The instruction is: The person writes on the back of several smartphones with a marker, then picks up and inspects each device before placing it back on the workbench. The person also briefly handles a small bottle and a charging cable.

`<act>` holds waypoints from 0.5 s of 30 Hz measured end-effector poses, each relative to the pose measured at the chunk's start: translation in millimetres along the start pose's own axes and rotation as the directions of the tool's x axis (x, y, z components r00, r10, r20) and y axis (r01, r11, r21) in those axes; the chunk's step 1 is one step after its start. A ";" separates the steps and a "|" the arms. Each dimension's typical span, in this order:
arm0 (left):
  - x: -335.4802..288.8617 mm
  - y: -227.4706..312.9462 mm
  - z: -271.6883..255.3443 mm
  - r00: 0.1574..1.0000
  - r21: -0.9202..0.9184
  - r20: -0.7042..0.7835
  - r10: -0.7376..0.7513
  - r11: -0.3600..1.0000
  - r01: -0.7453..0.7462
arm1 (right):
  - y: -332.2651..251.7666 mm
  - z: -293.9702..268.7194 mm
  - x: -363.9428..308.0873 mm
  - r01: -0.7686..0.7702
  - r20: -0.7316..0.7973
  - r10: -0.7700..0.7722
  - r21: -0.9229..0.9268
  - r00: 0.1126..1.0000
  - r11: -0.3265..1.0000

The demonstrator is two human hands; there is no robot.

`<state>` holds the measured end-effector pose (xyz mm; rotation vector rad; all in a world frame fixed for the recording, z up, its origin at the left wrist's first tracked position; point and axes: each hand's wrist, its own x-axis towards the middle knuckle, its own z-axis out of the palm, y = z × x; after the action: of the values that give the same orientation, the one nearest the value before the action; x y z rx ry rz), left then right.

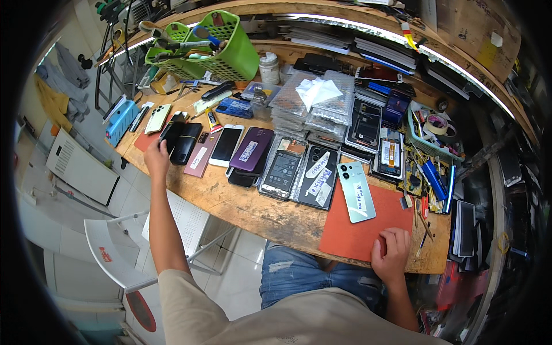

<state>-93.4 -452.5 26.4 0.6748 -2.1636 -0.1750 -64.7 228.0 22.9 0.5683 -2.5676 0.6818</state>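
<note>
My left hand (156, 157) reaches to the left end of the workbench, its fingers closed on the near end of a black phone (174, 127). Part of that phone is hidden by the fingers. Right beside it lies another dark phone (187, 142), then a pink phone (199, 155) with a paper label. My right hand (392, 252) rests with loosely bent fingers on the near right corner of an orange mat (339, 233), holding nothing. On the mat, a light green phone (356, 192) lies back up with a handwritten label, apart from the right hand.
More phones line the bench, among them a white one (226, 145), a purple one (253, 148) and an opened one (282, 168). Behind them stand bubble-wrapped stacks (287, 109) and green tool baskets (238, 54). Small tools (426, 227) lie right of the mat.
</note>
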 end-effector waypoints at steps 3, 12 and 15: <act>3.1 4.6 -8.8 0.980 -0.124 0.050 -0.193 0.972 0.198 | 0.1 0.2 -1.0 -0.007 -0.001 0.007 0.002 1.000 1.000; -43.2 30.1 -4.1 0.937 0.180 -0.139 0.319 0.939 -0.293 | -1.3 0.2 1.7 0.017 0.003 -0.017 -0.005 1.000 1.000; -57.9 39.4 1.1 0.914 0.163 -0.067 0.400 0.908 -0.386 | -1.4 -0.3 1.5 0.019 -0.002 -0.019 0.002 1.000 1.000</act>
<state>-81.3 -389.0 -0.6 0.3046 -2.1803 0.2310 -65.1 226.6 24.4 0.5911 -2.5570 0.6782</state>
